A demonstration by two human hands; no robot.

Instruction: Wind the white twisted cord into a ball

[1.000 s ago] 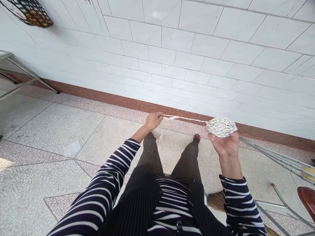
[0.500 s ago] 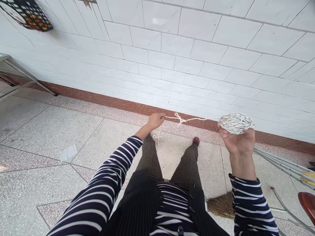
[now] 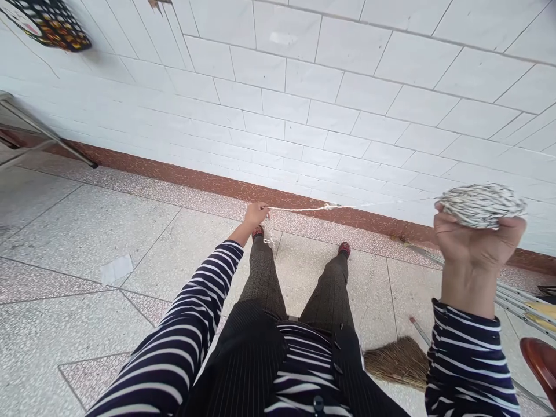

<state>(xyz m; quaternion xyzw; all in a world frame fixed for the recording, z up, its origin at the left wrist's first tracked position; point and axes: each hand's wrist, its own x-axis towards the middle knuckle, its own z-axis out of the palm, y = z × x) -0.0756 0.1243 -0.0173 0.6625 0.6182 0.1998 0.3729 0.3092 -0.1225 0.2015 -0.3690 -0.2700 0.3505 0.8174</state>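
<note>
A bundle of white cord with dark flecks (image 3: pixel 483 204) rests in my right hand (image 3: pixel 475 243), whose fingers and thumb are closed around its underside. From the bundle a white cord (image 3: pixel 297 209) runs left across the front of the wall, pulled nearly straight, with a small knot (image 3: pixel 329 207) around its middle. Its other end is pinched in my left hand (image 3: pixel 255 214), held above my left shoe. A short loose tail of cord (image 3: pixel 268 240) dangles below the left fingers.
A white tiled wall (image 3: pixel 304 104) with a red-brown base strip stands ahead. A straw broom (image 3: pixel 397 362), metal crutch-like poles (image 3: pixel 515 301) and a red-brown seat edge (image 3: pixel 538 368) lie right. Left are a metal-legged frame (image 3: pixel 52 133), white paper (image 3: pixel 116 270) and a patterned bag (image 3: pixel 52 29).
My right hand has moved right and slightly up with the bundle, while my left hand has shifted a little left. The cord is tauter, and its loose looped knot has drawn small.
</note>
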